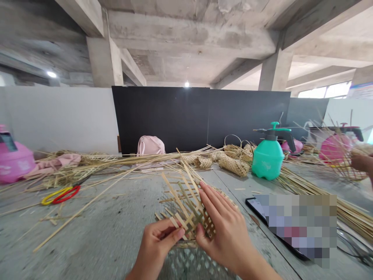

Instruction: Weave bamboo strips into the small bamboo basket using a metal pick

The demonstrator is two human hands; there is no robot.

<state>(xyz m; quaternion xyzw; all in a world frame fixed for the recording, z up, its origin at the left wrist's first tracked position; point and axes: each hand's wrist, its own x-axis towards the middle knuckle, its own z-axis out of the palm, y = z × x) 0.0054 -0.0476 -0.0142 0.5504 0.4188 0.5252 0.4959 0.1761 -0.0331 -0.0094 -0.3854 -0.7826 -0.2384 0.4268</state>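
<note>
A half-woven bamboo basket stands on the grey table right in front of me, loose strips sticking up from its open weave. My left hand pinches a strip at the basket's lower left edge, fingers closed on it. My right hand lies against the basket's right side, fingers stretched along the weave and thumb pressing on it from the front.
Yellow and red scissors lie at the left among long bamboo strips. A green spray bottle and finished small baskets stand behind. A phone lies at the right. Another person's hand works far right.
</note>
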